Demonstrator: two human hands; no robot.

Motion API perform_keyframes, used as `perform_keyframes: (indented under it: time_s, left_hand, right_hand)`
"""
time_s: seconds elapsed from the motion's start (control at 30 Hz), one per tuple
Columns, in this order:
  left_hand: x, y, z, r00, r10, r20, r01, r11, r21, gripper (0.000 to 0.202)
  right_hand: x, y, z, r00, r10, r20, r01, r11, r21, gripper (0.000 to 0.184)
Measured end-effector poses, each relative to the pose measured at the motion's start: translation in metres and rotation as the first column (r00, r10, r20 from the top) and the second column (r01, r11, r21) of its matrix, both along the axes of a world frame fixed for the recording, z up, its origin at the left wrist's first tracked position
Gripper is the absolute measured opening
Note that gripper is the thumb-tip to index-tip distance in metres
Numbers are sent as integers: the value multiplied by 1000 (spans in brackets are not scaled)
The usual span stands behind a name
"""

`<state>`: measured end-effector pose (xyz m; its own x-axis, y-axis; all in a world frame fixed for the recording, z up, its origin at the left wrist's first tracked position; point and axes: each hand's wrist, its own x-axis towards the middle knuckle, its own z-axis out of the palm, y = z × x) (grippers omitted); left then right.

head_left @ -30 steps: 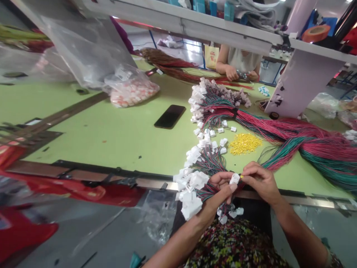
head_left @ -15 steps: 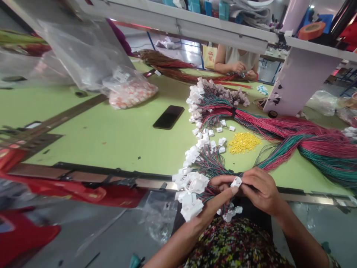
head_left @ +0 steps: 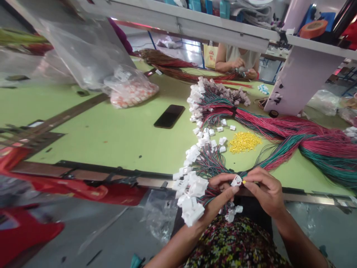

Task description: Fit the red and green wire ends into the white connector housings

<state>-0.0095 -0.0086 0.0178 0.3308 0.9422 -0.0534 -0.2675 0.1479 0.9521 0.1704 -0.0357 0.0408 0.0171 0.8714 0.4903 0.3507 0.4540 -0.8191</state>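
head view: over the near edge of the green table [head_left: 111, 137], the left hand [head_left: 220, 190] pinches a small white plastic connector [head_left: 236, 181]. The right hand [head_left: 264, 190], just right of it, nips a tiny yellow plastic piece [head_left: 244, 182] at its right end (long axis roughly left-right).

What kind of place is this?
Probably a wiring workshop: bundles of red and green wires lie on a long green table, the left hand holds white connectors, the right hand a yellow piece, and another person works opposite.
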Motion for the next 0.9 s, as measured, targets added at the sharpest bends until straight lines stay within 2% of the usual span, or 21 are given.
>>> perform_keyframes:
  time_s: [0.13, 0.3, 0.53, 0.63, 0.73, 0.8, 0.9]
  left_hand:
    - [2, 0, 1, 998, 62, -10, -60, 985, 165, 19]
    - [1, 0, 0, 988, 128, -86, -89, 929, 359, 19]
    - [0, -2, -4, 985, 143, -99, -78, 872, 483, 22]
    - [0, -1, -5, 983, 155, -95, -81, 842, 533, 23]
    - [1, 0, -2, 980, 176, -98, -87, 809, 581, 24]
    - [2, 0, 0, 977, 191, -96, -93, 783, 615, 24]
    - [3, 0, 1, 975, 206, -89, -100, 755, 648, 27]
  right_hand:
    - [-6, -9, 6, 1000, -7, -21, 6, 998, -56, 14]
    - [-6, -14, 10, 1000, -2, 19, 3, 999, -32, 19]
    - [-5, -13, 8, 999, 32, -4, -32, 999, -42, 19]
    - [-8, -13, 5, 990, 26, -137, -45, 990, -133, 12]
    - [-9, -12, 1, 941, 3, -339, -106, 952, -287, 3]
    - [-9, -11, -2, 903, -15, -430, -160, 916, -367, 8]
    - [-8, -9, -3, 875, -20, -483, -209, 886, -415, 14]
